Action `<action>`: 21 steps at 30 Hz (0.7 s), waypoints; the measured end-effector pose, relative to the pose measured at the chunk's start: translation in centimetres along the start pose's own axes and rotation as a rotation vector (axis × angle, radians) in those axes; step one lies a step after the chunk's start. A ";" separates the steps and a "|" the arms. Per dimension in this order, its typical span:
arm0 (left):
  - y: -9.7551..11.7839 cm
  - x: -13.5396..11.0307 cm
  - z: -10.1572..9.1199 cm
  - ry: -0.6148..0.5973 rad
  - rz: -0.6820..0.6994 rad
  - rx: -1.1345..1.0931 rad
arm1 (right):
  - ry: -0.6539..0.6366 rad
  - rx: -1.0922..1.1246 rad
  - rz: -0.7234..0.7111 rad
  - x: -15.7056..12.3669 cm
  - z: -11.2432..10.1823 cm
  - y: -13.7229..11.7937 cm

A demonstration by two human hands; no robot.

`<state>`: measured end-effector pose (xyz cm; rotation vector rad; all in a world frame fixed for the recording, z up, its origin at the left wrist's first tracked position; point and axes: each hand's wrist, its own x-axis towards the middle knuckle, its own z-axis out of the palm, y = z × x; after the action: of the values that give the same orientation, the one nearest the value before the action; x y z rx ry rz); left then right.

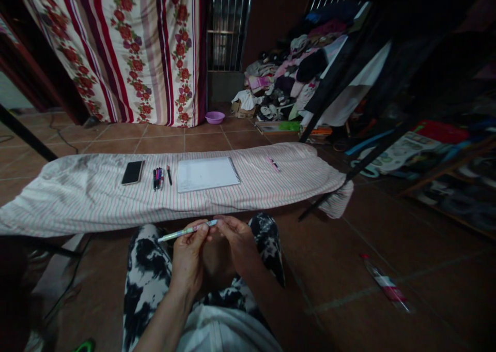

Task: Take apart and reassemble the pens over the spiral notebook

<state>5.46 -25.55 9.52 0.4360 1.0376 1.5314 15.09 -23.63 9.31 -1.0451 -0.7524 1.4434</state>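
Both hands meet over my lap, above black-and-white patterned trousers. My left hand is closed round a pale green pen that points left. My right hand pinches the pen's right end with its fingers pressed together. Ahead lies a low board covered in striped cloth. On it rest a spiral notebook, a black phone, a few dark pens and a pink pen.
A floral curtain hangs at the back. A purple bowl sits on the tiled floor beside a heap of clothes. Dark slanted metal bars cross at right. A red-and-white packet lies on the floor at right.
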 end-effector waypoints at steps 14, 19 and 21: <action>-0.6 0.4 0.0 0.001 -0.011 0.108 | 0.024 0.142 0.072 0.2 -0.1 0.4; -0.7 0.3 0.3 -0.043 -0.066 0.090 | -0.044 0.259 0.115 0.4 -0.5 0.5; -0.6 0.2 0.4 -0.069 -0.077 0.094 | -0.031 0.271 0.124 0.7 -0.9 0.6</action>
<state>6.06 -25.21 9.22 0.5050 1.0634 1.3943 15.67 -23.13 8.34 -0.8738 -0.5034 1.6200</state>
